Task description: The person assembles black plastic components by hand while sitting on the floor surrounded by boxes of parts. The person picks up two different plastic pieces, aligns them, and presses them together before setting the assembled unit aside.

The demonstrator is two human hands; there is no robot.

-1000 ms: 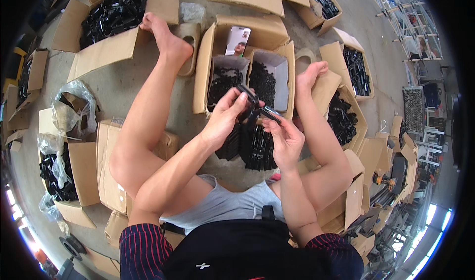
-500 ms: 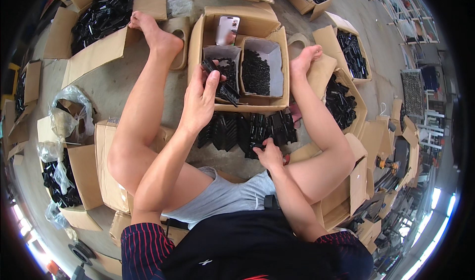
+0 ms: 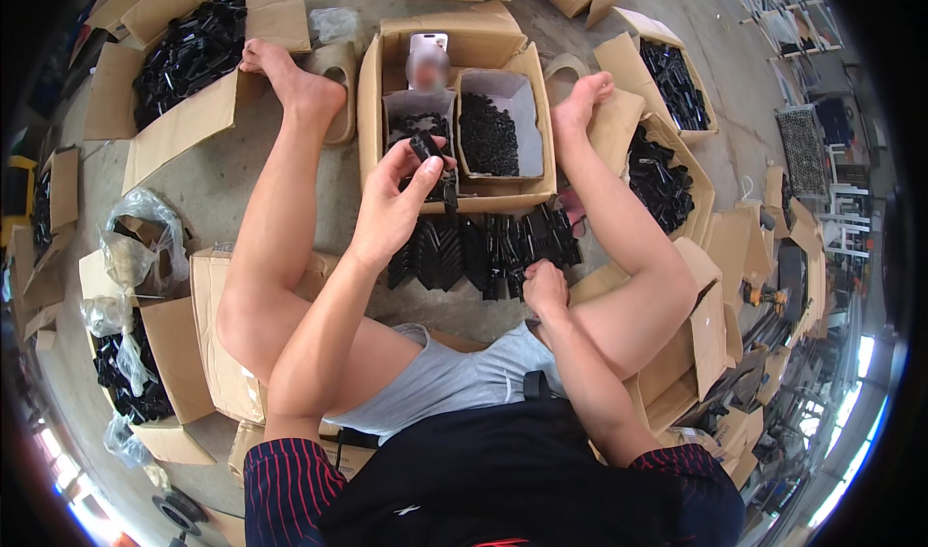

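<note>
My left hand (image 3: 394, 204) is raised over the near edge of a cardboard box (image 3: 378, 191), pinching a short black plastic part (image 3: 423, 147) between thumb and fingers. Another long black piece (image 3: 449, 189) hangs beside that hand; whether the hand holds it too is unclear. My right hand (image 3: 546, 289) is closed, fingers curled, against the near side of a row of black plastic parts (image 3: 503, 252) laid on the floor. What it holds, if anything, is hidden. Inside the box stand two grey-lined bins of small black pieces, the right bin (image 3: 530, 127) and the left bin (image 3: 391, 112).
A phone (image 3: 426, 44) leans against the box's far wall. Open cartons of black parts surround me: far left (image 3: 184, 117), far right (image 3: 713, 107) and beside my right leg (image 3: 701, 185). A clear plastic bag (image 3: 159, 199) lies at left. My legs flank the middle box.
My left hand has turned, and its black part now stands more upright. My right hand has shifted slightly right and curled more closed. The whole view has shifted a little.
</note>
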